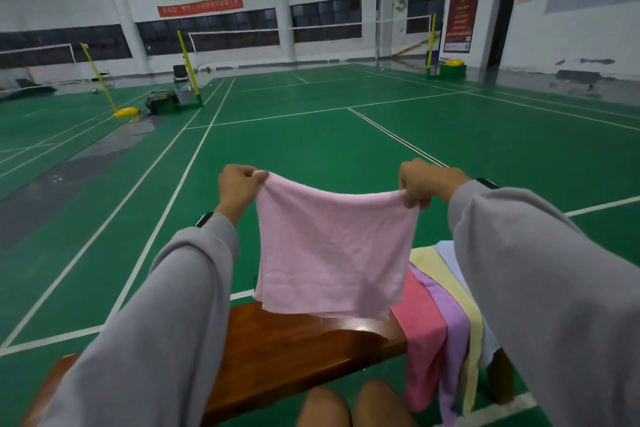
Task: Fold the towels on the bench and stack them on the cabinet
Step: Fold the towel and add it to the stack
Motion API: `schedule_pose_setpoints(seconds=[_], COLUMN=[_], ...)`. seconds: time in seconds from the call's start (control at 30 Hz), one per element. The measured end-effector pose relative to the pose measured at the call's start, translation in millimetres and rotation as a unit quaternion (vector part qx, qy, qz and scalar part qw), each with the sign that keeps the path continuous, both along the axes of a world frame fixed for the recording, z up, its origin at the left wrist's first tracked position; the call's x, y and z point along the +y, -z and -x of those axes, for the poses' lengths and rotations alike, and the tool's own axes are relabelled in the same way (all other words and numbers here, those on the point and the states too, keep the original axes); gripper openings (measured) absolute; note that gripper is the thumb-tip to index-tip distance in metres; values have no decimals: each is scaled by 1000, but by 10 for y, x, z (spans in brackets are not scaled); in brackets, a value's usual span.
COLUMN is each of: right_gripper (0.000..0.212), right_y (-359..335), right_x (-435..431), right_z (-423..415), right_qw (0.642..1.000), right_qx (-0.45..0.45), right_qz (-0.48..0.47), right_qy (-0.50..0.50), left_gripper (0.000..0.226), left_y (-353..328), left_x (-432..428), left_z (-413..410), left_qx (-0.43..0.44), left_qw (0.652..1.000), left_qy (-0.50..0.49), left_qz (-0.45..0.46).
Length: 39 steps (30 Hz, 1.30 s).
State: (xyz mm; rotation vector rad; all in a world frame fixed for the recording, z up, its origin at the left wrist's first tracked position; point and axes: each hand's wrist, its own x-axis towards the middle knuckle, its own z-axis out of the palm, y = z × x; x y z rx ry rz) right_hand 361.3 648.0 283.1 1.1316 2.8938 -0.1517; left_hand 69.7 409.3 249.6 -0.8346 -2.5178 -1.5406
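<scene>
We hold a pale pink towel [332, 253] up in front of us, stretched between both hands above the wooden bench [294, 350]. Our left hand [239, 189] has its fingers curled tight around the towel's upper left corner, and our right hand [420, 184] pinches the upper right corner the same way. The top edge sags a little between the two grips. The towel hangs doubled, with several layered edges showing along its bottom hem, which hangs close to the bench top; we cannot tell whether it touches.

To the right on the bench, four more towels lie draped side by side over the seat, overlapping and hanging down its near edge: a deeper pink towel [422, 340], then a purple towel [450, 333], a yellow towel [474, 329], and a pale blue towel [446, 251] partly hidden behind our right sleeve [540, 288]. Our knees [325, 407] show below the bench. Beyond lies a green badminton court [311, 149] with white lines, yellow net posts [187, 62] and a chair [180, 76].
</scene>
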Motion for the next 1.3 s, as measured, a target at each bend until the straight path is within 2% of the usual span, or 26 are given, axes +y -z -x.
schedule_pose_setpoints(seconds=[0.13,0.3,0.5,0.6,0.73,0.8,0.87,0.97,1.03,1.13,1.2,1.3], right_gripper=[29,38,21,16,22,20,15,12,13,22,26,27], right_y=[34,4,47,96,172,242,322,405,448,462,433,417], right_x=[-15,38,115,154,150,162,169,127,106,71,26,-49], right_z=[-34,-79,-82,-63,18,79,143,251,355,556,678,798], right_qw=[997,991,991,991,992,987,980,969,938,837,795,777], right_qx=[13,2,66,65,95,134,163,182,238,350,414,462], right_qz=[-78,-135,-116,-111,-73,-37,3,60,170,366,403,400], right_qy=[7,19,25,26,49,79,113,159,188,209,183,153], left_gripper=[20,14,13,12,12,8,11,23,16,13,12,19], left_y=[9,8,-37,-41,55,126,197,280,325,422,380,338], left_x=[-24,-49,56,78,81,91,116,135,125,98,18,-108], left_z=[-56,-56,-136,-130,-96,-79,-91,-41,48,313,374,501], left_qx=[55,145,197,187,108,-14,-127,-199,-221,-205,-173,-147], left_qw=[996,975,963,968,985,996,992,980,974,977,983,988], left_qy=[25,60,47,27,-3,12,15,5,21,20,-3,-26], left_qz=[72,157,178,164,134,82,22,-26,-44,-60,-56,-49])
